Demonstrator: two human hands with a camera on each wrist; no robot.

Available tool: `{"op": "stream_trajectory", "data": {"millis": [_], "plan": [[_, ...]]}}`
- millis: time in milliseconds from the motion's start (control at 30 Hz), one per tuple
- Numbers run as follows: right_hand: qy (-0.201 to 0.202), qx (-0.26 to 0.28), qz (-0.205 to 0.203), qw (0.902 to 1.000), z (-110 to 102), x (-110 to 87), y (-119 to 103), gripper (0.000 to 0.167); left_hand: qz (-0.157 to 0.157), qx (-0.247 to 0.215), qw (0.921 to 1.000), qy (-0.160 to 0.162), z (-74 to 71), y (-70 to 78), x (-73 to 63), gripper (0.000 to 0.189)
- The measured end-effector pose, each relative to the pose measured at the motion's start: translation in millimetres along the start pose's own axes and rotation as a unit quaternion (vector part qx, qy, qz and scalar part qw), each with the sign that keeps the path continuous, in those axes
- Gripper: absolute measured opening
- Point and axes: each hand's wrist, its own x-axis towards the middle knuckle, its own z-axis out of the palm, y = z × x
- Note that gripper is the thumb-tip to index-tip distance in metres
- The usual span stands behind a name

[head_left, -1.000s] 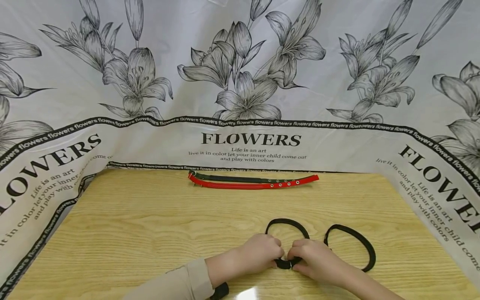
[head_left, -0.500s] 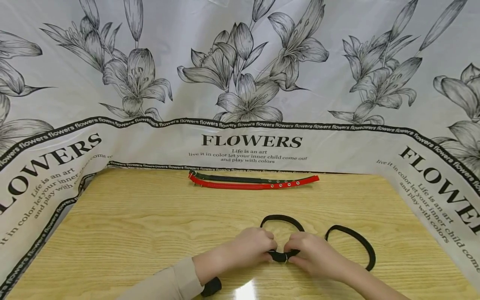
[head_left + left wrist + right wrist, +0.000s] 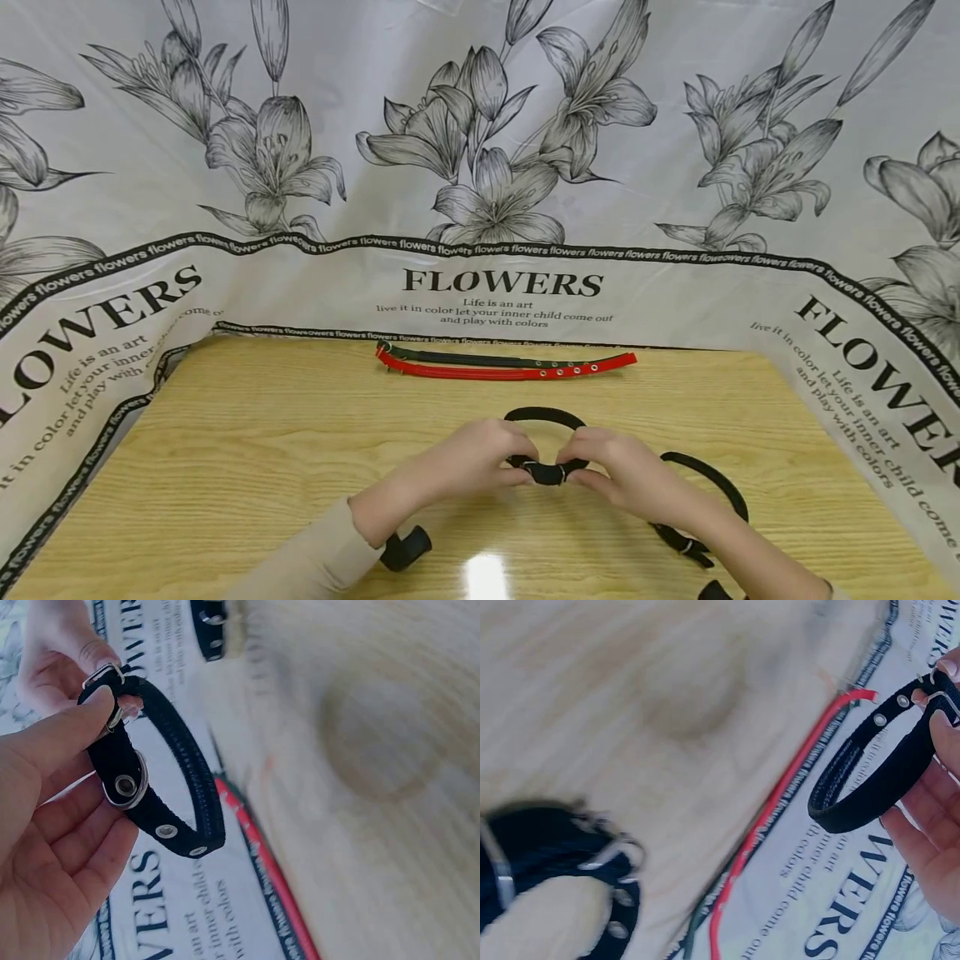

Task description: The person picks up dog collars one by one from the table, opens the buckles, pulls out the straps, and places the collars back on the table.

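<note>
A black collar [image 3: 546, 412], closed in a loop, is held up between both hands. My left hand [image 3: 480, 458] pinches one side of its buckle end, and my right hand [image 3: 618, 467] pinches the other. In the left wrist view the thumb lies across the collar [image 3: 199, 780] beside a metal buckle [image 3: 101, 675]. A metal D-ring [image 3: 139, 787] and several eyelets show along the strap. From the right wrist, the smooth outer band of the collar [image 3: 877, 787] faces the camera, while the right fingers cover part of the buckle end.
A second black collar [image 3: 708, 475] lies looped on the wooden table [image 3: 300, 417], partly behind the right forearm. At the back lie a red collar [image 3: 480, 372] and a dark green collar [image 3: 465, 358], side by side. A flower-printed cloth [image 3: 495, 250] hangs behind the table.
Both hands have moved up and slightly left with the black collar, away from the table's front. More of the second black collar now shows beneath the right forearm.
</note>
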Motion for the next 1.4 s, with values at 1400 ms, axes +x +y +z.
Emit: {"op": "stream_trajectory", "data": {"millis": [1400], "plan": [[-0.043,0.315,0.126,0.9398,-13,54.2,-29,0.020,0.032,-0.026,0.9699,0.240,-38.6,14.1,-48.8,0.015]]}}
